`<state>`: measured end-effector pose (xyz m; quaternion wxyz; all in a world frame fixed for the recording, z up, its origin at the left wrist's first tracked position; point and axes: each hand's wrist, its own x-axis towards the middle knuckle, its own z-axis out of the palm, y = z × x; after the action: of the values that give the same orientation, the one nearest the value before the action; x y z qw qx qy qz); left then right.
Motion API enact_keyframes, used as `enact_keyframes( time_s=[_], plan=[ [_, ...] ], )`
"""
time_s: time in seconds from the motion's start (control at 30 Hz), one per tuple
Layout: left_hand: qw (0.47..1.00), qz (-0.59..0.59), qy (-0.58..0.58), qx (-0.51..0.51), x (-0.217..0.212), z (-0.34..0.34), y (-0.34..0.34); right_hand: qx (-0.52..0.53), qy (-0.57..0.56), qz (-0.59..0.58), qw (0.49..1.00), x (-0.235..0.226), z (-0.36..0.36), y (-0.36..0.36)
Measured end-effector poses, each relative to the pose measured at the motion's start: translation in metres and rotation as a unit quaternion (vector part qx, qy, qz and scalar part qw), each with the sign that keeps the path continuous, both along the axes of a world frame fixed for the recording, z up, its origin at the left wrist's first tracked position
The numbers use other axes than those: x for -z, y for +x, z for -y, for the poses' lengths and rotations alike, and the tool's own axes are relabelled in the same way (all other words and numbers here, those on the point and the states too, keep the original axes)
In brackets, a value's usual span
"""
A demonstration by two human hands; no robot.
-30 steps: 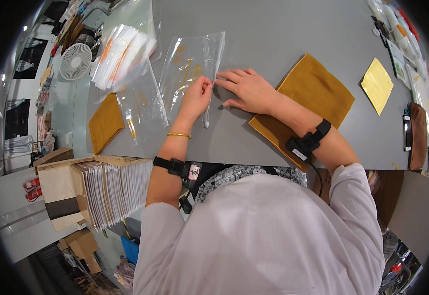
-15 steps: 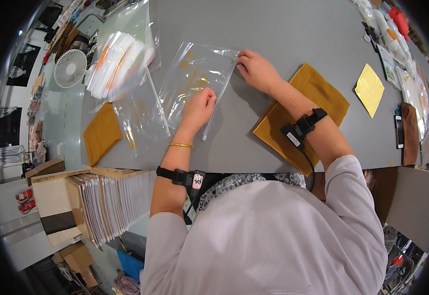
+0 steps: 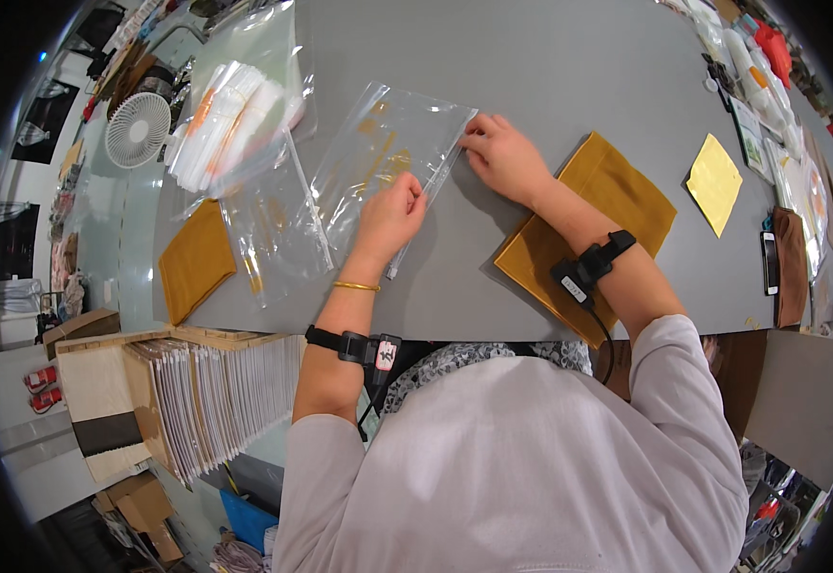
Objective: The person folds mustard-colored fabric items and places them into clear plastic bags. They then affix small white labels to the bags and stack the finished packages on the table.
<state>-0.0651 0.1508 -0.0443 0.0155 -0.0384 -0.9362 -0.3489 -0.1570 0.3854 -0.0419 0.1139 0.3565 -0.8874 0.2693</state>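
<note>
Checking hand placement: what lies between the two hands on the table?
In the head view, the zip edge of the clear plastic bag runs between the left hand and the right hand; both press it.

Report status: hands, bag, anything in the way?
Left hand and right hand both pinching clear zip bag flat on grey table. Mustard cloth under right forearm.
</note>
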Motion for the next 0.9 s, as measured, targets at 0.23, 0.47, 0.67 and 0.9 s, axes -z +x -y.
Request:
enact_keyframes(
  time_s=[0.23,0.47,0.67,0.9],
  plan=[
    [0.986,-0.157,-0.030,0.039,-0.022,0.009,0.030,-0.107,0.015,0.037,0.993,-0.039,-0.030,0.054],
    [0.971,-0.172,-0.013,0.167,-0.054,-0.048,0.035,0.107,0.054,0.057,0.991,-0.034,-0.202,0.066],
    [0.970,-0.066,-0.111,0.207,-0.028,-0.117,0.034,0.058,0.146,0.073,0.985,-0.043,-0.129,0.136],
    [0.968,-0.004,0.007,0.251,-0.026,-0.089,0.026,0.189,-0.018,0.004,0.982,-0.024,-0.128,0.139]
  ],
)
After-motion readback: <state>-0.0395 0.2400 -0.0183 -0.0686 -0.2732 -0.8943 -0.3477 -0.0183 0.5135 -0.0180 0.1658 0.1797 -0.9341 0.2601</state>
